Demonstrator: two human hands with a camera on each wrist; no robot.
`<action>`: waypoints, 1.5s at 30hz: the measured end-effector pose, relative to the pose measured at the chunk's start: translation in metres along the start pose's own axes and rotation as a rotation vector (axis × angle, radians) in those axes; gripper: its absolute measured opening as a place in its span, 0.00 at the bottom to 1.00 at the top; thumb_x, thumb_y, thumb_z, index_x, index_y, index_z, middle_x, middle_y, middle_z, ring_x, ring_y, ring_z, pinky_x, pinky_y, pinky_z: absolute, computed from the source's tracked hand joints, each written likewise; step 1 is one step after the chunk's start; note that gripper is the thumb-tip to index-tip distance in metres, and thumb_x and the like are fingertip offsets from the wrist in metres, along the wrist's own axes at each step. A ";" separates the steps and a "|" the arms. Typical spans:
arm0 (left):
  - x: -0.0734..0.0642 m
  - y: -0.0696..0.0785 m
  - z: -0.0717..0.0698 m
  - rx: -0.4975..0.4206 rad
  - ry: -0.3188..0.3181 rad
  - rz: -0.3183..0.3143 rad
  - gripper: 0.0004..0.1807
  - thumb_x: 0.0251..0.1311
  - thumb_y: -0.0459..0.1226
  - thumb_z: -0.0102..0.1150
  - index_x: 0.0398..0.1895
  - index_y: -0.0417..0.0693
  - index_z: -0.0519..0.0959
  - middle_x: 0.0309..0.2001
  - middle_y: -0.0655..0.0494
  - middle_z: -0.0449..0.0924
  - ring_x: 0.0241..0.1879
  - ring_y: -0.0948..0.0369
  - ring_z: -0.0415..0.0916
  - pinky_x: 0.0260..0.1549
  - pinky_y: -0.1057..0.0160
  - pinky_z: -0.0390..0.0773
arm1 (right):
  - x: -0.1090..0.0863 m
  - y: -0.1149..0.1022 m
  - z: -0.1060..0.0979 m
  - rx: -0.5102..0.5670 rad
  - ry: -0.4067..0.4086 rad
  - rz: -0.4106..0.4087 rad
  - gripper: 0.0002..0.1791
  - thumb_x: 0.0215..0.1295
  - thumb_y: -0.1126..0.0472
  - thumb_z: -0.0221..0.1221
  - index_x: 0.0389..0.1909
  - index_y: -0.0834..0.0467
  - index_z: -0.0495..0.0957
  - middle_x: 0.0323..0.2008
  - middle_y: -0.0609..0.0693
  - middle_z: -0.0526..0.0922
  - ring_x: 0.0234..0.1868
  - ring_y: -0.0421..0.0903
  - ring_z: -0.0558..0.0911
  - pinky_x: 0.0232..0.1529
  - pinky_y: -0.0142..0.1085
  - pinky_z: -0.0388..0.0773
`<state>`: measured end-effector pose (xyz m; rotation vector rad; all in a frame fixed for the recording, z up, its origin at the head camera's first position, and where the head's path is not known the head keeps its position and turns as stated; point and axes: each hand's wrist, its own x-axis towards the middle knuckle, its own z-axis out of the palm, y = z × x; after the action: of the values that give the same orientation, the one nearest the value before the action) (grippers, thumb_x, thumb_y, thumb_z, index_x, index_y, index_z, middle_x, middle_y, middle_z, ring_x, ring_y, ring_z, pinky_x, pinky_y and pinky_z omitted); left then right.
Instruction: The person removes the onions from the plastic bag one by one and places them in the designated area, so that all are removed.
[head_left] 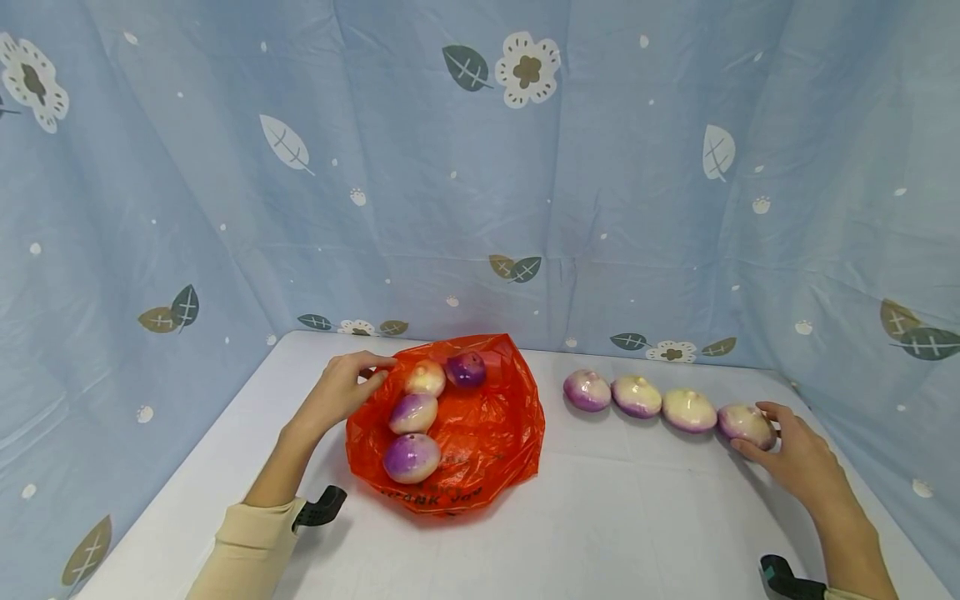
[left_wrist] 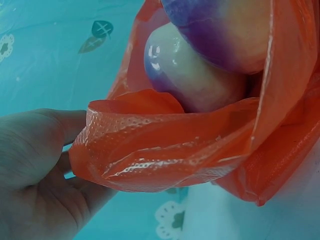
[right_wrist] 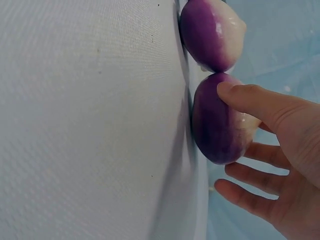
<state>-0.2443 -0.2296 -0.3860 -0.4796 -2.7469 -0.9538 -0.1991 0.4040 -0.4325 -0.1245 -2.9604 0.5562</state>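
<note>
A glossy purple-and-white turnip point(head_left: 747, 426) lies at the right end of a row on the white table. My right hand point(head_left: 806, 458) grips it, thumb on the near side and fingers around the far side; the right wrist view shows the thumb pressed on the turnip's purple skin point(right_wrist: 215, 127). At the left stands an open red plastic bag point(head_left: 480, 433) with its rim rolled down. My left hand point(head_left: 345, 387) holds the bag's left rim between thumb and fingers, the fingertips partly hidden behind the plastic point(left_wrist: 165, 155). Several turnips point(head_left: 412, 458) rest inside the bag.
Left of the gripped turnip, several others sit in a line: a pale one point(head_left: 689, 411), one with a purple underside point(head_left: 637, 397) and a pinkish one point(head_left: 587, 391). Behind the white table point(head_left: 600, 525) hangs a blue patterned curtain point(head_left: 420, 167), which also encloses both sides.
</note>
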 end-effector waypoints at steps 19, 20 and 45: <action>0.000 0.000 0.000 0.002 0.006 0.000 0.15 0.64 0.30 0.57 0.53 0.43 0.83 0.48 0.45 0.85 0.44 0.51 0.81 0.40 0.54 0.86 | -0.004 -0.016 -0.011 -0.037 0.083 -0.062 0.41 0.59 0.46 0.66 0.64 0.66 0.62 0.56 0.77 0.67 0.49 0.74 0.72 0.40 0.67 0.71; 0.000 0.000 0.000 0.006 0.009 0.006 0.15 0.64 0.30 0.57 0.52 0.43 0.83 0.48 0.45 0.85 0.43 0.50 0.81 0.40 0.54 0.86 | -0.005 -0.018 -0.012 -0.039 0.080 -0.059 0.41 0.60 0.45 0.65 0.64 0.66 0.62 0.56 0.78 0.67 0.50 0.74 0.71 0.42 0.68 0.70; 0.002 0.000 0.000 0.020 0.019 0.034 0.14 0.64 0.30 0.58 0.51 0.43 0.84 0.47 0.45 0.86 0.42 0.50 0.82 0.40 0.54 0.86 | -0.018 -0.092 -0.016 -0.050 0.195 -0.294 0.37 0.54 0.51 0.71 0.63 0.56 0.68 0.55 0.70 0.74 0.49 0.69 0.75 0.35 0.68 0.73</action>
<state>-0.2457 -0.2292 -0.3853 -0.5095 -2.7203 -0.9170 -0.1847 0.3222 -0.3856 0.2352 -2.7330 0.4054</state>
